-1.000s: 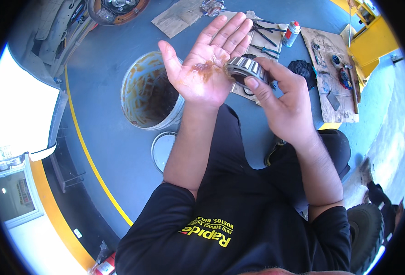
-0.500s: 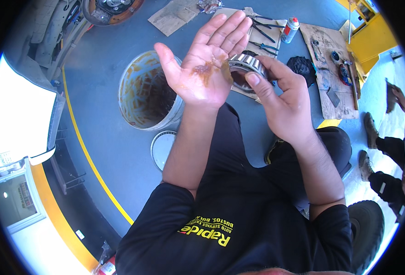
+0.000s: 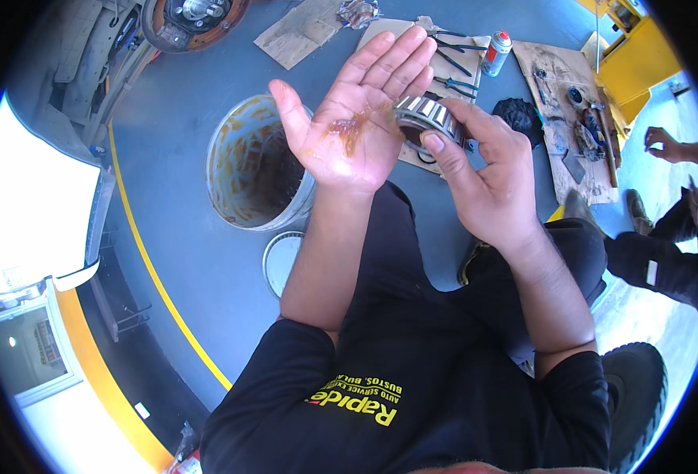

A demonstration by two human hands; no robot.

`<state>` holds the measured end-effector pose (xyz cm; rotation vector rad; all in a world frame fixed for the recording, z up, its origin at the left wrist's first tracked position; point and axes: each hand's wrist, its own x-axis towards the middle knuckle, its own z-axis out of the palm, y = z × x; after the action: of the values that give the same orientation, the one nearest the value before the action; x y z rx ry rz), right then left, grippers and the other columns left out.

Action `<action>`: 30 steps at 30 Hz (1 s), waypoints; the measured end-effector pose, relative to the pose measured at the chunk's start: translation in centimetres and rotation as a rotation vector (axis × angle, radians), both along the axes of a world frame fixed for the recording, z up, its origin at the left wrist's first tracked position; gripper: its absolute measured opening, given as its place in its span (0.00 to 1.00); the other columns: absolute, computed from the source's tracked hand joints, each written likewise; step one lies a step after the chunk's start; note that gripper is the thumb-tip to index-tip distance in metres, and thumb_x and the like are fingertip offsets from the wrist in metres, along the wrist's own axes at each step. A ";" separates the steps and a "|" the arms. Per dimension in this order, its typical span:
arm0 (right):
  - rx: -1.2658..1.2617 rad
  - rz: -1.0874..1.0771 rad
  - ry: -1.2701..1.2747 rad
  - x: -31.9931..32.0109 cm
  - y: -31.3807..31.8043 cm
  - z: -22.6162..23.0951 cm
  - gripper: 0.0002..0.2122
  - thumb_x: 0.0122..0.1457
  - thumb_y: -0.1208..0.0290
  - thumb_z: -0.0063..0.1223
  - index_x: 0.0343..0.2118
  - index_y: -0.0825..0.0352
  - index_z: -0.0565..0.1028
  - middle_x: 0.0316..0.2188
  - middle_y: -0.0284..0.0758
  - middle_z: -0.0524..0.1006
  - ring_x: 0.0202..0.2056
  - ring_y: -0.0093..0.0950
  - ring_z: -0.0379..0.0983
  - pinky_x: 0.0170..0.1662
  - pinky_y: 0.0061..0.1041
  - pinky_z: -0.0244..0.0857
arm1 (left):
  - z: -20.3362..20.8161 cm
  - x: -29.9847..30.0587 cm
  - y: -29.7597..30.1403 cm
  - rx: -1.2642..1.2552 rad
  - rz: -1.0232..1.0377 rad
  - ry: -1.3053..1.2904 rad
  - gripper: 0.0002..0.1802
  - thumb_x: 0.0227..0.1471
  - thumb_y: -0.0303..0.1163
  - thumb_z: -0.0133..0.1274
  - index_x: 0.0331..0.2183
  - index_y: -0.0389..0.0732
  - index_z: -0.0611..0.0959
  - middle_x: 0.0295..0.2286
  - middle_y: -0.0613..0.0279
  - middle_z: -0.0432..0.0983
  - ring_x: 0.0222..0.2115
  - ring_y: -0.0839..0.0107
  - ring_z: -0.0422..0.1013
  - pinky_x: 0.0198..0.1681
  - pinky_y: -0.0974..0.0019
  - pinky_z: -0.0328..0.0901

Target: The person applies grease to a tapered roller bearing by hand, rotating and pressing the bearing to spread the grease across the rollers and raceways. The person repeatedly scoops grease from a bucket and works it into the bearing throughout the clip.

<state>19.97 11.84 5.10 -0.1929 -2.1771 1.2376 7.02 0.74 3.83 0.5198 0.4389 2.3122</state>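
Right now the left hand (image 3: 355,122) lies palm up, fingers stretched out close together and thumb spread wide to the side, gripping nothing. Brown grease (image 3: 350,130) is smeared across the middle of its palm and toward the edge below the little finger. The right hand (image 3: 495,174) pinches a metal roller bearing (image 3: 429,110), its thumb on the near rim and its forefinger curled along the far side; the other fingers are folded behind and partly hidden. The bearing is tilted, its rollers showing along the top and its dark bore facing the person, and its left rim meets the greasy edge of the left palm; how firmly it presses, I cannot tell.

Below the left hand, a pale bucket (image 3: 227,162) stands on the blue floor (image 3: 179,221), streaked inside with brown grease, and a round pale lid (image 3: 281,265) lies just beside it, partly covered by the left forearm. Beyond the hands, pliers (image 3: 453,85) lie on a sheet of cardboard, near a spray can (image 3: 497,54) with a red cap. A crumpled black bundle (image 3: 517,118), perhaps plastic, sits between there and a second, stained cardboard sheet (image 3: 550,67), which bears small parts and a long-handled tool (image 3: 608,138). At the far right, a co-worker's hand (image 3: 665,145) hangs well apart from the person's own, and a dark tyre (image 3: 637,403) stands beside the person's right sleeve
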 end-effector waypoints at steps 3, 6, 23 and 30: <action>0.372 -0.067 0.012 0.2 -0.7 0.1 0.17 0.58 0.65 0.67 0.46 0.70 0.80 0.32 0.41 0.82 0.33 0.39 0.79 0.40 0.36 0.69 | -0.2 0.0 0.0 -0.075 0.046 0.193 0.69 0.54 0.84 0.22 0.66 0.24 0.60 0.67 0.27 0.52 0.69 0.37 0.52 0.72 0.46 0.48; 0.479 -0.003 0.078 0.1 -1.2 -0.3 0.17 0.56 0.66 0.68 0.46 0.69 0.80 0.31 0.40 0.81 0.32 0.40 0.77 0.39 0.37 0.68 | -0.7 -0.3 0.0 -0.125 0.072 0.328 0.72 0.52 0.86 0.27 0.67 0.22 0.56 0.68 0.25 0.48 0.70 0.34 0.47 0.72 0.44 0.47; -0.754 0.350 -0.150 -0.3 -0.1 -1.1 0.17 0.69 0.61 0.58 0.47 0.74 0.79 0.36 0.34 0.86 0.39 0.19 0.81 0.43 0.21 0.71 | -1.2 -0.6 -0.8 -0.099 0.120 0.164 0.64 0.59 0.80 0.22 0.66 0.25 0.61 0.66 0.27 0.56 0.68 0.36 0.53 0.72 0.43 0.46; -1.124 0.198 -0.242 -0.9 2.0 -2.3 0.17 0.72 0.63 0.52 0.50 0.74 0.78 0.42 0.39 0.85 0.43 0.22 0.81 0.48 0.23 0.72 | -2.2 -0.4 -3.3 -0.454 0.379 0.618 0.47 0.65 0.65 0.39 0.64 0.31 0.66 0.65 0.35 0.61 0.68 0.42 0.57 0.71 0.45 0.49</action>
<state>19.10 13.85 2.79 -0.6033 -1.4387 2.5369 6.59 -2.56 1.66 0.9794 1.4217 2.2446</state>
